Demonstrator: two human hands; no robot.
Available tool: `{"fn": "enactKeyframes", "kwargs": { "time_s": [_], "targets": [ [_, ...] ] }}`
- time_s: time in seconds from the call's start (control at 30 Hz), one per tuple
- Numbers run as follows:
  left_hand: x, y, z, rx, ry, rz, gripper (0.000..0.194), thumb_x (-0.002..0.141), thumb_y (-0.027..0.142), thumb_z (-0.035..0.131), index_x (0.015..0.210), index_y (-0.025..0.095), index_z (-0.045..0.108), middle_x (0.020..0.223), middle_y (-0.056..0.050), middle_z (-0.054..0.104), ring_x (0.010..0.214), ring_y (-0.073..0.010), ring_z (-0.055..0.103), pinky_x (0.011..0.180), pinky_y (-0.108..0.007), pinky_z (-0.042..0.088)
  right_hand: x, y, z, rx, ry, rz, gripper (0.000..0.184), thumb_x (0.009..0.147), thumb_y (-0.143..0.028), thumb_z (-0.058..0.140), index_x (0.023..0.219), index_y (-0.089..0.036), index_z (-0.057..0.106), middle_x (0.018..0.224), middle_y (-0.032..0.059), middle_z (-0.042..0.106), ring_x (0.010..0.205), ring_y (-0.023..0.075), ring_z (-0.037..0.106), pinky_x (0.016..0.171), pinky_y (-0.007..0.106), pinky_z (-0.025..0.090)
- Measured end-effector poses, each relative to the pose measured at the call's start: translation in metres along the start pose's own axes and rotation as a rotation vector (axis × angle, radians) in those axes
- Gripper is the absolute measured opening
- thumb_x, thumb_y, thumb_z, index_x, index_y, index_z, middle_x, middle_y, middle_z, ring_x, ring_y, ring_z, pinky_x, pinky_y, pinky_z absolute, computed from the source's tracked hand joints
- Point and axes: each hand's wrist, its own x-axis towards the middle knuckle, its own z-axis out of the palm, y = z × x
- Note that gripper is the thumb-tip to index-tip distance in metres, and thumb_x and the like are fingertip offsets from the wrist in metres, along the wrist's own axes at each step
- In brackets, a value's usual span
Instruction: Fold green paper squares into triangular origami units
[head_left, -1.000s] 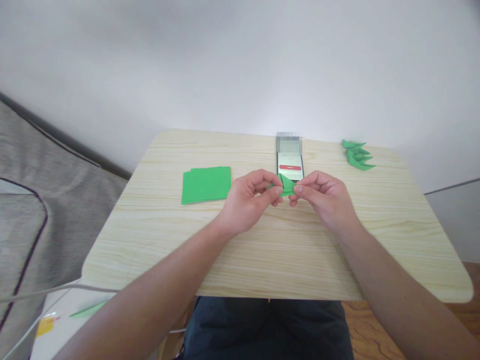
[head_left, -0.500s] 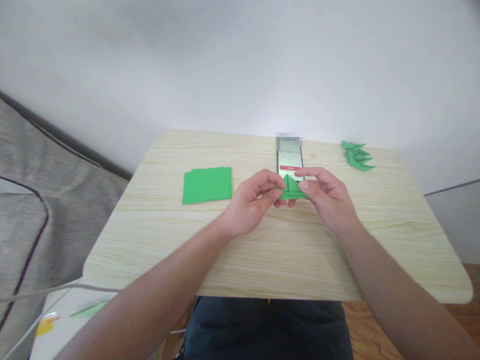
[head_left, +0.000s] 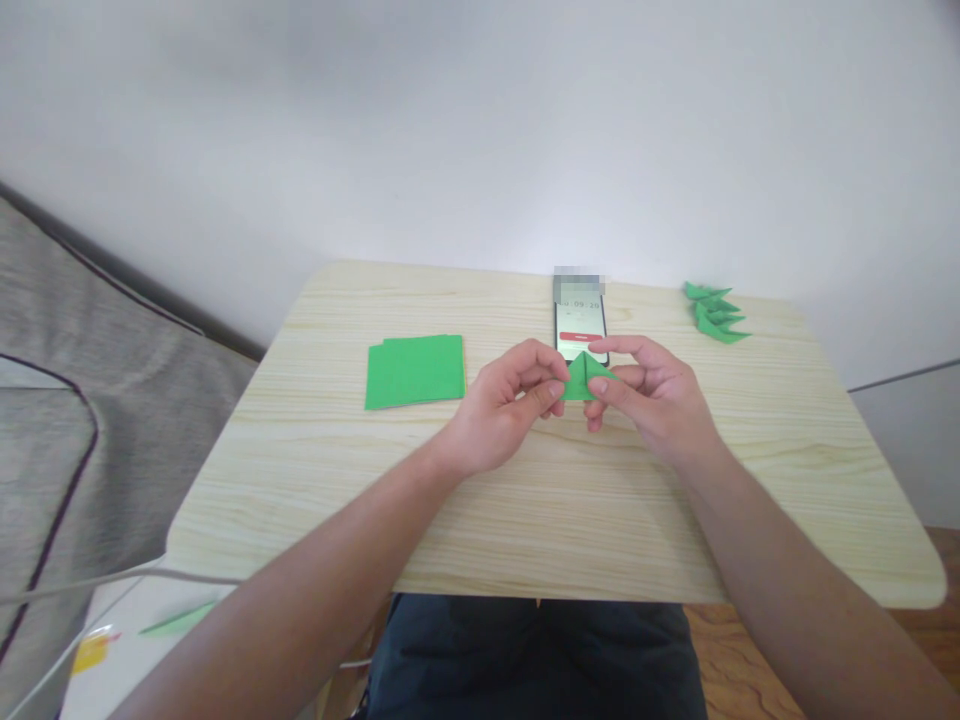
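Observation:
A small folded piece of green paper point(head_left: 577, 383) is held up between both hands, its peak pointing away from me and a crease running down its middle. My left hand point(head_left: 508, 405) pinches its left end between thumb and fingers. On the right side, the thumb of my right hand point(head_left: 661, 400) presses on the paper's face with fingers behind it, while the index finger sticks out above. Just beyond the paper lies a phone point(head_left: 580, 316) with a timer on its screen; the hands and paper hide its lower end.
A stack of green paper sheets point(head_left: 416, 372) lies left of my hands on the wooden table point(head_left: 570, 520). Several folded green paper pieces point(head_left: 716, 312) sit at the back right. A white wall point(head_left: 480, 130) rises behind the table, and a grey fabric surface point(head_left: 127, 420) is at the left.
The paper's shape has changed: its flat lower band at the right is gone and a sloping triangular edge shows. My right thumb has moved left and inward across it.

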Motion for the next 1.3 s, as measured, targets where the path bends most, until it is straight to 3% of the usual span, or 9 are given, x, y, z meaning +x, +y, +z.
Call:
{"fn": "enactKeyframes", "kwargs": {
  "time_s": [0.43, 0.7, 0.97, 1.13, 1.3],
  "targets": [
    [0.003, 0.000, -0.002, -0.102, 0.017, -0.029, 0.016, 0.091, 0.030, 0.073, 0.095, 0.018, 0.064, 0.072, 0.001, 0.060, 0.066, -0.0112, 0.056, 0.064, -0.025, 0.045, 0.002, 0.006, -0.008, 0.090, -0.078, 0.077, 0.035, 0.093, -0.045, 0.074, 0.122, -0.026, 0.070, 0.073, 0.0010, 0.079, 0.061, 0.0238, 0.077, 0.060, 0.042, 0.066],
    [0.006, 0.003, -0.002, -0.137, 0.086, -0.042, 0.017, 0.087, 0.030, 0.076, 0.089, 0.016, 0.067, 0.073, 0.001, 0.060, 0.063, -0.0104, 0.053, 0.061, -0.025, 0.043, 0.003, 0.006, -0.012, 0.052, -0.104, 0.022, 0.024, 0.092, -0.034, 0.077, 0.114, -0.025, 0.074, 0.072, 0.0005, 0.077, 0.061, 0.0193, 0.074, 0.061, 0.035, 0.061],
    [0.006, 0.001, -0.006, -0.192, 0.092, -0.061, 0.012, 0.087, 0.026, 0.074, 0.090, 0.015, 0.073, 0.076, -0.002, 0.064, 0.070, -0.0126, 0.059, 0.067, -0.026, 0.047, 0.005, 0.011, -0.014, 0.213, -0.136, 0.098, 0.013, 0.092, -0.029, 0.074, 0.102, -0.021, 0.078, 0.074, 0.0028, 0.078, 0.064, 0.0194, 0.073, 0.062, 0.035, 0.061],
    [0.003, 0.000, -0.005, -0.073, 0.087, -0.011, 0.013, 0.083, 0.019, 0.077, 0.095, 0.017, 0.076, 0.089, -0.004, 0.071, 0.080, -0.0153, 0.065, 0.078, -0.030, 0.052, 0.007, 0.011, -0.013, 0.321, -0.125, 0.152, 0.010, 0.089, -0.023, 0.074, 0.098, -0.019, 0.078, 0.069, 0.0036, 0.076, 0.063, 0.0181, 0.071, 0.057, 0.030, 0.059],
    [-0.001, -0.001, -0.001, 0.305, 0.150, 0.214, 0.017, 0.084, 0.016, 0.079, 0.101, 0.020, 0.079, 0.094, -0.006, 0.076, 0.086, -0.0169, 0.065, 0.080, -0.032, 0.051, 0.008, 0.008, -0.011, 0.403, -0.155, 0.242, 0.011, 0.087, -0.020, 0.075, 0.098, -0.021, 0.077, 0.066, 0.0025, 0.076, 0.059, 0.0174, 0.071, 0.052, 0.025, 0.056]
  ]
}}
